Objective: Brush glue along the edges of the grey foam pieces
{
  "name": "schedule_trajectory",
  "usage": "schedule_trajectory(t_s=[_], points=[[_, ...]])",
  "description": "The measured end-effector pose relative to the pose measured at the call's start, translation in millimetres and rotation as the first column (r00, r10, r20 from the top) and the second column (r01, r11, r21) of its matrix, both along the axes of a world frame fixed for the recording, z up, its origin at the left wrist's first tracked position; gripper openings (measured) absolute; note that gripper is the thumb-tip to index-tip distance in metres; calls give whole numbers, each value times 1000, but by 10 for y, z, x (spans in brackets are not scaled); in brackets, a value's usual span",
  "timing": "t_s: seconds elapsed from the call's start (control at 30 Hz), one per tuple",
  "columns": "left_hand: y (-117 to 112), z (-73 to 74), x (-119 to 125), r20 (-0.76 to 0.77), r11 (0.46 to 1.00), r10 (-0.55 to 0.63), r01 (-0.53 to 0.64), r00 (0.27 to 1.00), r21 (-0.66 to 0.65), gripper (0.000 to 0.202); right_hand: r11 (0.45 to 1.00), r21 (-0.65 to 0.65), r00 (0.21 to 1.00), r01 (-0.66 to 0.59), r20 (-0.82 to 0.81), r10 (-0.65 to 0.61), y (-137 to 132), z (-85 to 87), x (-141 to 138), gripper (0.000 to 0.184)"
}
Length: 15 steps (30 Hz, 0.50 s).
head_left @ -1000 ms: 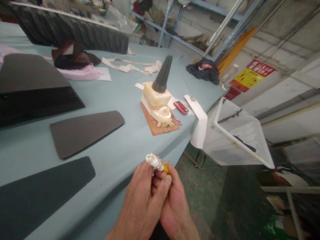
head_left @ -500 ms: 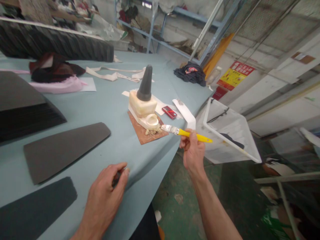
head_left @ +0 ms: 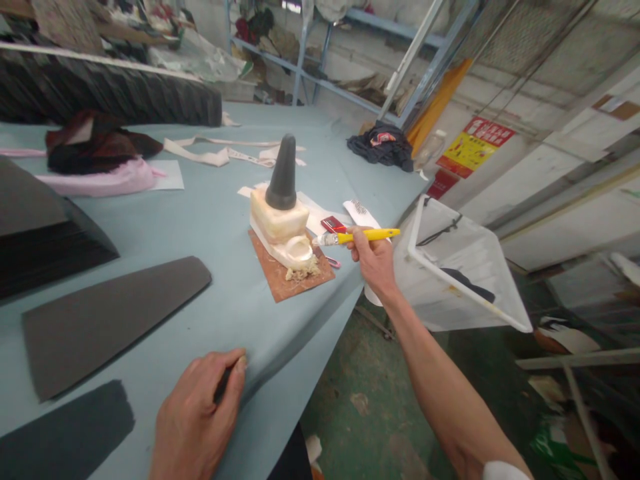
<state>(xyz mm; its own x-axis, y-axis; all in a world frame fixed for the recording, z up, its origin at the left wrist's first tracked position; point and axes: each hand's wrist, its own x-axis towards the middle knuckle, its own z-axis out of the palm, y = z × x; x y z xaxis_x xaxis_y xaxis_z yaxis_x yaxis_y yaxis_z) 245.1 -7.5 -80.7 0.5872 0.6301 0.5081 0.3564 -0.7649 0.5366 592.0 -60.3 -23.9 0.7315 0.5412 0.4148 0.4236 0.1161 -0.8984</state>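
My right hand (head_left: 373,260) grips a paintbrush (head_left: 373,235) by its yellow handle, bristles pointing left. The bristle end is at the round mouth of a cream plastic glue pot (head_left: 280,220); whether it touches the rim I cannot tell. A dark grey cone (head_left: 283,175) stands on the pot. Under the pot lies a brown board (head_left: 287,288), with crumbly dried residue (head_left: 303,269) below the mouth. My left hand (head_left: 197,413) rests low over the table, fingers closed, a small dark thing showing between thumb and forefinger.
Dark grey tapered panels (head_left: 117,320) lie on the blue-green table (head_left: 200,227) at left, beside a dark stack (head_left: 45,233). A red box (head_left: 333,225) and white strips are behind the brush. A white plastic bin (head_left: 430,287) stands off the right edge.
My right hand has moved left and slightly up with the brush, its bristles staying by the pot's mouth. My left hand sits slightly lower and stays closed. The view has shifted a little.
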Motion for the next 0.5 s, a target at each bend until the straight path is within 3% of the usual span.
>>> schedule_trajectory(t_s=[0.17,0.33,0.5], points=[[3,7,15,-5,1000,5,-5,1000,-4,28,982,-147,984,-119,113,136,78,145,102,51],[-1,5,4,-7,1000,4,-4,1000,-16,30,964,-248,958,-92,241,153,117,210,126,52],[-9,-18,-18,-33,999,11,-12,999,-43,30,944,-323,942,-62,295,163,112,165,103,49]])
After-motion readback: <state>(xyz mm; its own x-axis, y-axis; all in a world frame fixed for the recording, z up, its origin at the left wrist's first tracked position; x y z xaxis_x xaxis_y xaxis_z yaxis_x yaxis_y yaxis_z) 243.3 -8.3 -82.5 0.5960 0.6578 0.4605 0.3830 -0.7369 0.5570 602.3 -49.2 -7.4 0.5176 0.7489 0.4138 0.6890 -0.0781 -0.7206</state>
